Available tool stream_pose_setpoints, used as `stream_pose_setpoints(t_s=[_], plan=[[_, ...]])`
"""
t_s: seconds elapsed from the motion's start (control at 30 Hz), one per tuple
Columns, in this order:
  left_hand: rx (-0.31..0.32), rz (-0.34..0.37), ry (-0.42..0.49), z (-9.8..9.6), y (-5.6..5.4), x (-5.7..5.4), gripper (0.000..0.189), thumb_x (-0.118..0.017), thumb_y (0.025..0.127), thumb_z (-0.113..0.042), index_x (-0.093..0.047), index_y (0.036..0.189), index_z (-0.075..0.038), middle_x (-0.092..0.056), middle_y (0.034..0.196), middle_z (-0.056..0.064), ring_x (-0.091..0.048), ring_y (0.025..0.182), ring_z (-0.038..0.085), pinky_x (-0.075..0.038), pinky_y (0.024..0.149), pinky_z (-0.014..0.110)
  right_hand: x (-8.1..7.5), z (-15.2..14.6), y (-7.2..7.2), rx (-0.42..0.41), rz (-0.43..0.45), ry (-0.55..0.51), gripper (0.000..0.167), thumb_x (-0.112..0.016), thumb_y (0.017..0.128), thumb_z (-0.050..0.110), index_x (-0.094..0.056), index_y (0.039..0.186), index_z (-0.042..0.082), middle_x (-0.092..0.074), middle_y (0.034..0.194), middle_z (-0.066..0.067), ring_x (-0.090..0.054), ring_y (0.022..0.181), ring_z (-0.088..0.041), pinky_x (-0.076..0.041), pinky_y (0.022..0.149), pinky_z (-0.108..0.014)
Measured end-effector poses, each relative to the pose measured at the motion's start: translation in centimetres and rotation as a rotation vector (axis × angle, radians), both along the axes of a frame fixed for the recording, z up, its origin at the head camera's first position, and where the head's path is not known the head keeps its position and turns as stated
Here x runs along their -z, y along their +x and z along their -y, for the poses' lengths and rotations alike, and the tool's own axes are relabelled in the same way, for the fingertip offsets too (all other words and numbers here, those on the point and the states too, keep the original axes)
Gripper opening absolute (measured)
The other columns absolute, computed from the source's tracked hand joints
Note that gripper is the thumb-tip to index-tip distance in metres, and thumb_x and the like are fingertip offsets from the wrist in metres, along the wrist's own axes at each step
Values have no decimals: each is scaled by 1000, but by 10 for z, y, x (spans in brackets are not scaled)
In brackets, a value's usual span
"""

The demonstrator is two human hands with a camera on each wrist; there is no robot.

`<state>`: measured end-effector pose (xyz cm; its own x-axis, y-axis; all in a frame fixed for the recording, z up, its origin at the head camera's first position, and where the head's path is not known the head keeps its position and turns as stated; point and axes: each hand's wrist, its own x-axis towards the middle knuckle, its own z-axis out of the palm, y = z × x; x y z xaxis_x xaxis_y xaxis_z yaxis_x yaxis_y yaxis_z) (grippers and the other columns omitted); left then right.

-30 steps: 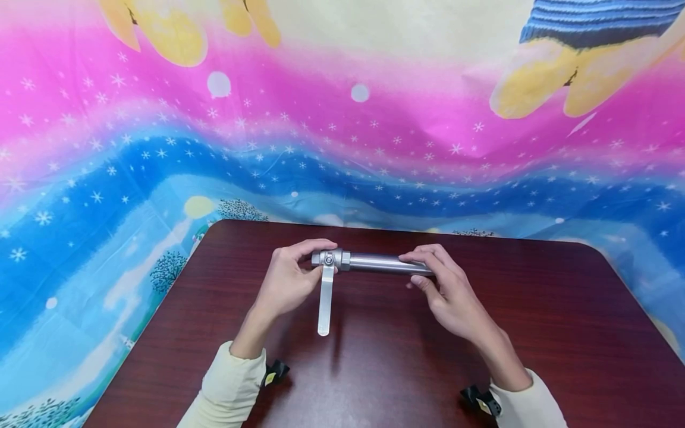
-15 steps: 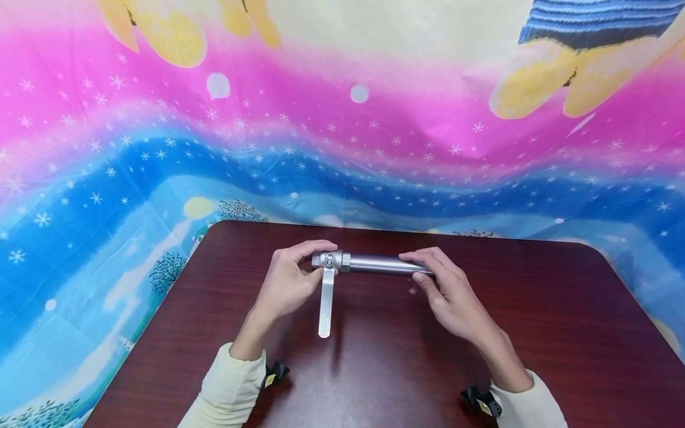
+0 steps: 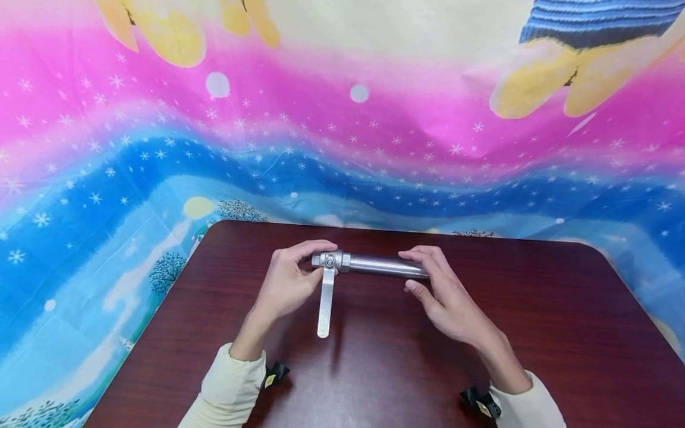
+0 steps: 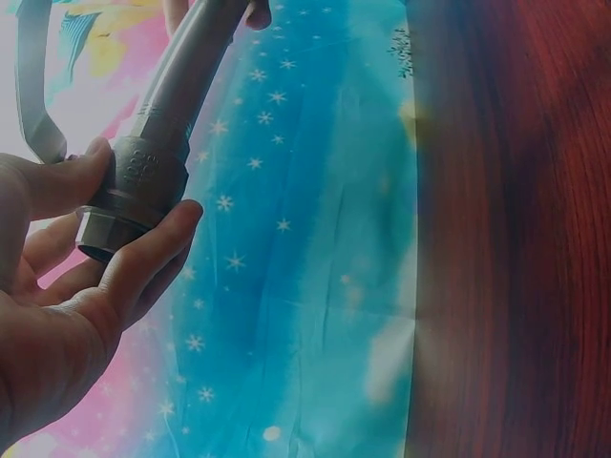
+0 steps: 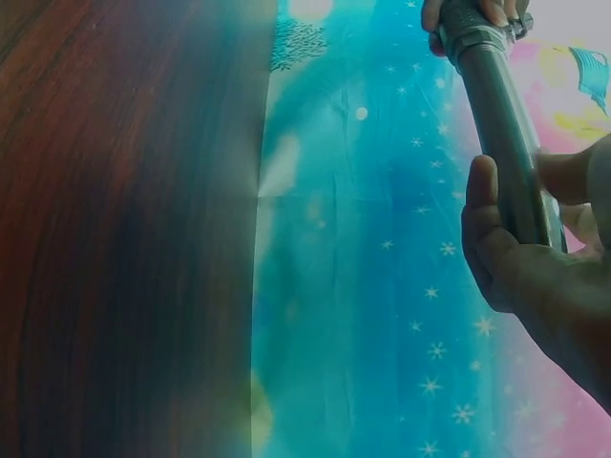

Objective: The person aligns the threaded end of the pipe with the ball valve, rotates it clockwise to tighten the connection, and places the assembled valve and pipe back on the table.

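A metal ball valve [image 3: 330, 260] with a long flat lever handle [image 3: 324, 309] is held above the table, its lever pointing toward me. My left hand [image 3: 289, 278] pinches the valve body between thumb and fingers; the left wrist view shows its hexagonal end [image 4: 105, 232] between them. From the valve's right side extends a smooth steel pipe [image 3: 374, 265], joined at a hex collar [image 3: 345, 261]. My right hand [image 3: 449, 294] is curled loosely round the pipe's far end, fingers above and thumb below. Its palm hides that end in the head view.
The dark red wooden table [image 3: 374, 368] lies beneath both hands. Behind it and to the left hangs a printed cloth [image 3: 321, 148] with snowflakes. A black wrist-camera mount sits at each cuff.
My right thumb and fingers have shifted slightly on the pipe, the thumb moving left and a little lower. The left hand and valve stay almost in place.
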<state>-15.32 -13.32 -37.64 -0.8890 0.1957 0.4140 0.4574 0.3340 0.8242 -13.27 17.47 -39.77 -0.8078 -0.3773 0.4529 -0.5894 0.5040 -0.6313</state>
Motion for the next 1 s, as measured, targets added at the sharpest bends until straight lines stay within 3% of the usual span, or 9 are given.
stream_pose_setpoints(t_s=[0.1, 0.2, 0.4, 0.7, 1.0], plan=[[0, 3, -1, 0, 0, 0, 42, -71, 86, 14, -79, 122, -5, -80, 118, 9, -65, 86, 12, -60, 75, 25, -1, 1, 1, -4, -6, -7, 62, -64, 96, -17, -56, 149, 15, -49, 142, -8, -69, 103, -14, -58, 89, -18], [-3, 3, -2, 0, 0, 0, 42, -72, 85, 14, -79, 122, -4, -80, 117, 8, -65, 86, 12, -61, 75, 28, -2, 2, 1, -10, -17, -22, 62, -63, 93, -22, -60, 143, 14, -50, 135, -8, -72, 95, -15, -61, 84, -22], [-2, 4, -2, 0, 0, 0, 43, -72, 85, 15, -80, 122, -6, -80, 116, 8, -65, 85, 15, -61, 75, 29, -4, 1, -1, 7, -34, -17, 57, -67, 91, -21, -66, 136, 15, -56, 128, -5, -71, 89, -10, -60, 81, -19], [7, 13, 15, 0, 0, 0, 43, -71, 86, 16, -79, 122, -6, -80, 115, 9, -66, 85, 20, -61, 75, 27, -6, -2, -1, 0, 2, -10, 56, -68, 95, -14, -66, 140, 17, -57, 131, -2, -72, 83, -11, -60, 80, -21], [7, -3, 12, 0, 0, 1, 44, -71, 85, 16, -80, 121, -9, -80, 113, 9, -66, 85, 18, -60, 75, 26, -4, -3, -2, -28, -27, -29, 51, -62, 99, -12, -65, 142, 15, -60, 129, -4, -66, 76, -11, -58, 71, -21]])
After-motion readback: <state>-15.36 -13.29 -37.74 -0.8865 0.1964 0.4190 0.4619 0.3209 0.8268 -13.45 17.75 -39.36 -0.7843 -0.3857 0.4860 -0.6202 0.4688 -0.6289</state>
